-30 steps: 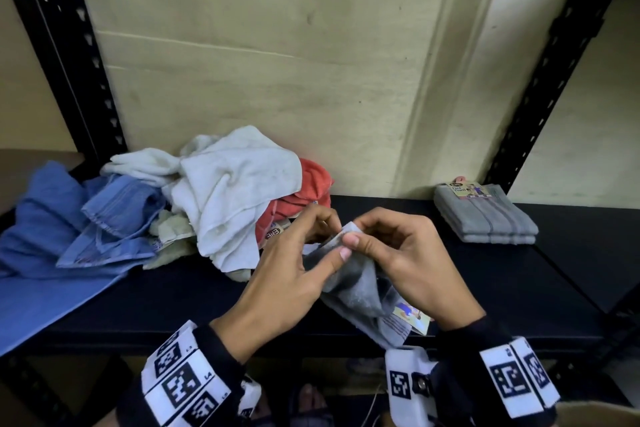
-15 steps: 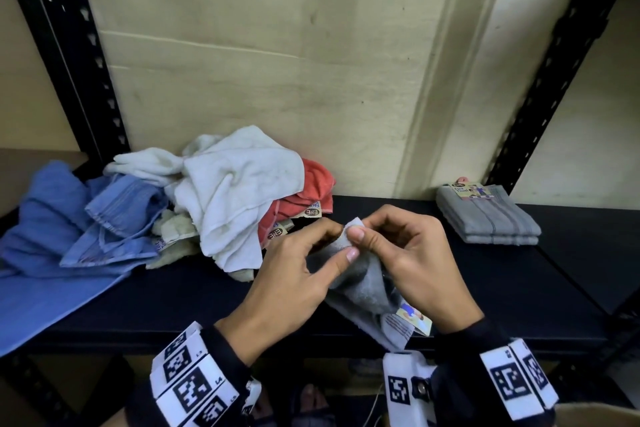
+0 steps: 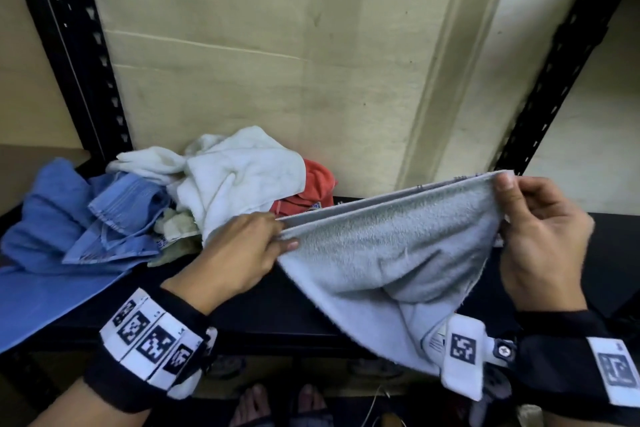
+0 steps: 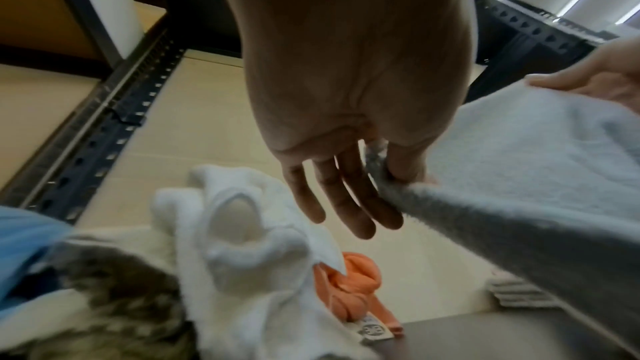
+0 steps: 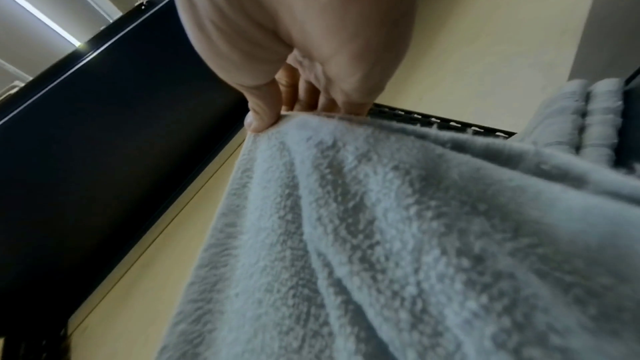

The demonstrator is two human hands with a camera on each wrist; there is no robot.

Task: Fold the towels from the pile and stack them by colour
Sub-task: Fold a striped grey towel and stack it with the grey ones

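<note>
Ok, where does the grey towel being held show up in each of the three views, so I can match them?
Head: grey towel right of centre, stretched between left hand and right hand.
Left wrist: right side, corner pinched beside the fingers.
Right wrist: fills the lower right, edge pinched at top.
Shared landmark: the folded grey stack, also at the right wrist's right edge; hidden in head view.

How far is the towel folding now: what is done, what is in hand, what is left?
Done: a folded grey stack on the shelf. In hand: the left hand and right hand pinch the grey towel, stretched by its top edge. Left: the white towel, orange towel and blue towel lie unfolded.
</note>
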